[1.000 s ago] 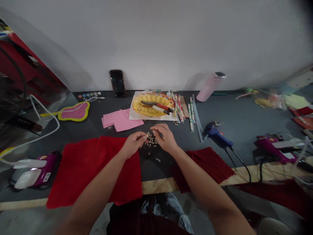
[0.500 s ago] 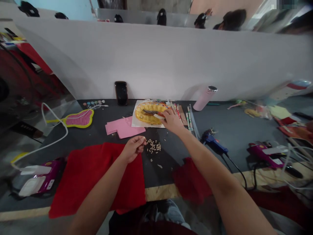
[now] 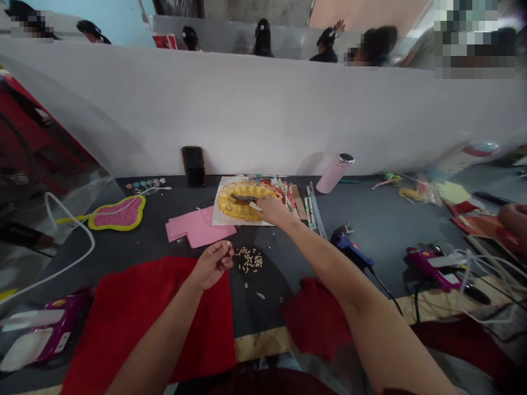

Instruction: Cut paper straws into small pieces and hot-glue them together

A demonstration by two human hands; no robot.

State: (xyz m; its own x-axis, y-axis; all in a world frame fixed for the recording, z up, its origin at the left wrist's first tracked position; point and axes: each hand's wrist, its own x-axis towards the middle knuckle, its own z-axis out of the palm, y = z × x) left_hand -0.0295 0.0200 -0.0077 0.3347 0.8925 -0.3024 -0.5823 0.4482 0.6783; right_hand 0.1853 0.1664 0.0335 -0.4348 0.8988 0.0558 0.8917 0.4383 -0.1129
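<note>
My right hand (image 3: pixel 274 211) reaches forward into a yellow woven basket (image 3: pixel 233 204) and closes over the handles of a pair of pliers (image 3: pixel 242 198), whose dark metal jaws stick out to the left. My left hand (image 3: pixel 212 266) rests at the edge of a red cloth (image 3: pixel 135 312), thumb and fingers pinched on a small pale piece that barely shows. Just right of it, a little heap of several pale pieces (image 3: pixel 248 259) lies on the dark table.
Pink paper (image 3: pixel 197 227) lies left of the basket, with a phone (image 3: pixel 193 164) against the white partition. Sticks (image 3: pixel 307 203), a pink bottle (image 3: pixel 334 173), a blue glue gun (image 3: pixel 348 247) and a purple one (image 3: pixel 428 263) are to the right. Another red cloth (image 3: pixel 317 315) hangs over the front edge.
My right hand left the heap of pale pieces and moved forward to the basket, onto the pliers. My left hand stayed pinched beside the heap. The view tilted upward.
</note>
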